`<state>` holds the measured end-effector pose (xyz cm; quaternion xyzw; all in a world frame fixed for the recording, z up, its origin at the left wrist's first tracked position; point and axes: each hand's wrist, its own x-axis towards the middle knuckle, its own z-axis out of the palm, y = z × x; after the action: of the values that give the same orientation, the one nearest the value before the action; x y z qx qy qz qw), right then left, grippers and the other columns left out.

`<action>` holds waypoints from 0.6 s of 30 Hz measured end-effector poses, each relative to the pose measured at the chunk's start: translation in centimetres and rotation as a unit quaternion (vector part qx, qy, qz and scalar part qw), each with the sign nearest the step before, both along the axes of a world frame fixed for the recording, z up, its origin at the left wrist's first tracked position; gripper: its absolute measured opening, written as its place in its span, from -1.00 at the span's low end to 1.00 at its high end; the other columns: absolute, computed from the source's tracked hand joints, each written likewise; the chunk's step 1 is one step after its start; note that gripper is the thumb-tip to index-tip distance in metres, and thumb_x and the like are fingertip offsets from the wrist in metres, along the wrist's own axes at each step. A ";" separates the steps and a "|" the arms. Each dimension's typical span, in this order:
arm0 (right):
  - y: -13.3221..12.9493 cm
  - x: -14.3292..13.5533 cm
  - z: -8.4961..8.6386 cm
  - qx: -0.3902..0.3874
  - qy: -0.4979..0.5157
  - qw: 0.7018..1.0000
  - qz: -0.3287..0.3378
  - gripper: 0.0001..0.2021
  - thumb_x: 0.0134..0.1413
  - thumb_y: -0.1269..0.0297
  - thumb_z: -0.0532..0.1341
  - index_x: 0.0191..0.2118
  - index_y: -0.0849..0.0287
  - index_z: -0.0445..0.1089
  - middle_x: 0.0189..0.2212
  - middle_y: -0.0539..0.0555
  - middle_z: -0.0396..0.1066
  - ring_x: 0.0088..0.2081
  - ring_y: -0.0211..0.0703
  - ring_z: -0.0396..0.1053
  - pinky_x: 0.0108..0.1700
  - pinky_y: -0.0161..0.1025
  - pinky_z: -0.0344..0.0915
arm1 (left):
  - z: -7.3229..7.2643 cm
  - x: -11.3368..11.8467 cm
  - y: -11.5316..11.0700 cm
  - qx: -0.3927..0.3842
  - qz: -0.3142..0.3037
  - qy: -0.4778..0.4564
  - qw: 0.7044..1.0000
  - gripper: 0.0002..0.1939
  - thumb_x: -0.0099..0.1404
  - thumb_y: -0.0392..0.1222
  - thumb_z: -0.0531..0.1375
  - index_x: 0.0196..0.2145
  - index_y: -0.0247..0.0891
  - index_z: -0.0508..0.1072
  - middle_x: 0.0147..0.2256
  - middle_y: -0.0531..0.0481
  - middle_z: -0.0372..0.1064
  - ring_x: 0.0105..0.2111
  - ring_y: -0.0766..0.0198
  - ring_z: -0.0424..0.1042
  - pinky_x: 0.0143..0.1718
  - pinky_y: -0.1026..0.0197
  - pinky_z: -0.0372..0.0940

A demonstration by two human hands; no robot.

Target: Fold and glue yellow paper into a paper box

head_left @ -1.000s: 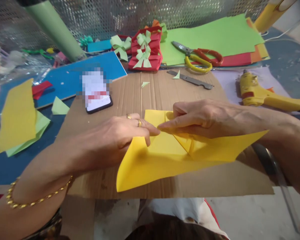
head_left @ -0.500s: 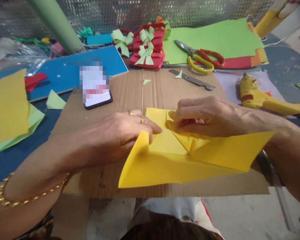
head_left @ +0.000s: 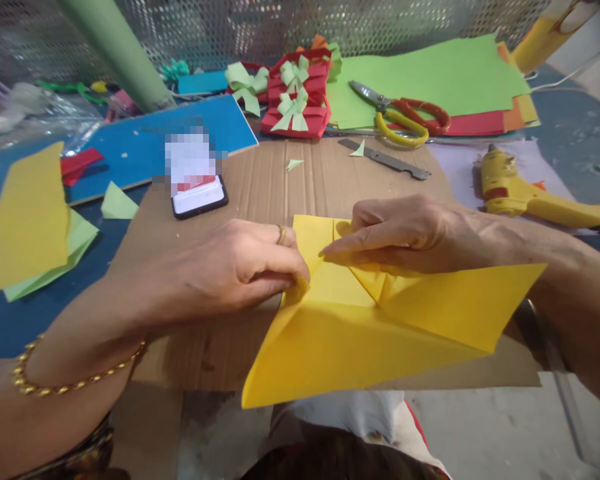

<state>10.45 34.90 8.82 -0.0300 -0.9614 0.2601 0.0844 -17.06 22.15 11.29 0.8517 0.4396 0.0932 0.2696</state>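
Yellow paper (head_left: 340, 353), part-folded, over cardboard (head_left: 260, 177), head view | L hand (head_left: 260, 263): thumb + fingers pinching its L flap | R hand (head_left: 400, 230): one fingertip on paper, others curled, can't tell if gripping | phone (head_left: 200, 199) past L hand; glue gun (head_left: 525, 197) nr R wrist

Paper (head_left: 350, 347) on cardboard (head_left: 260, 187); phone (head_left: 200, 198) left, glue gun (head_left: 523, 195) right; scissors (head_left: 383, 103) behind, seemingly on sheets (head_left: 445, 77).
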 end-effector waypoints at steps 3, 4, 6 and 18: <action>0.3 0.0 -0.3 0.000 0.009 1.000 0.010 -0.59 0.61 0.05 0.07 0.10 -0.02 0.68 -0.39 0.02 0.31 -0.35 -0.25 0.29 -0.34 -0.28 0.18 | 0.0 0.1 -0.1 -0.003 -0.009 -0.018 1.000 -0.68 0.54 -0.19 0.11 -0.19 -0.09 0.69 -0.16 -0.05 0.63 -0.24 0.23 0.55 -0.17 0.25 0.33; 0.4 0.0 -0.4 0.002 0.014 1.000 0.014 -0.59 0.61 0.06 0.07 0.09 0.00 0.68 -0.39 0.02 0.31 -0.35 -0.26 0.29 -0.34 -0.29 0.18 | -0.1 0.1 -0.2 -0.007 -0.013 -0.029 0.999 -0.68 0.55 -0.18 0.11 -0.14 -0.07 0.70 -0.14 -0.05 0.65 -0.22 0.23 0.56 -0.15 0.24 0.34; 0.4 -0.1 -0.5 0.008 0.029 0.999 0.023 -0.60 0.61 0.11 0.07 0.09 0.01 0.69 -0.39 0.01 0.30 -0.36 -0.28 0.28 -0.34 -0.30 0.17 | -0.2 0.1 -0.3 -0.013 -0.021 -0.050 0.998 -0.69 0.57 -0.18 0.12 -0.05 -0.02 0.70 -0.09 -0.06 0.67 -0.20 0.21 0.60 -0.14 0.23 0.39; 0.3 0.1 -0.6 -0.004 0.025 1.000 0.000 -0.62 0.60 0.10 0.10 0.04 0.00 0.71 -0.36 0.03 0.33 -0.35 -0.28 0.30 -0.32 -0.27 0.19 | -0.7 -0.4 -0.8 0.054 -0.005 -0.065 0.996 -0.61 0.58 -0.16 0.16 0.22 0.06 0.65 -0.12 -0.05 0.72 -0.21 0.18 0.66 -0.18 0.19 0.49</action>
<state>10.57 35.18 8.20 -0.0236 -0.9578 0.2651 0.1086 -17.49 21.37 10.60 0.8592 0.4113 0.1708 0.2518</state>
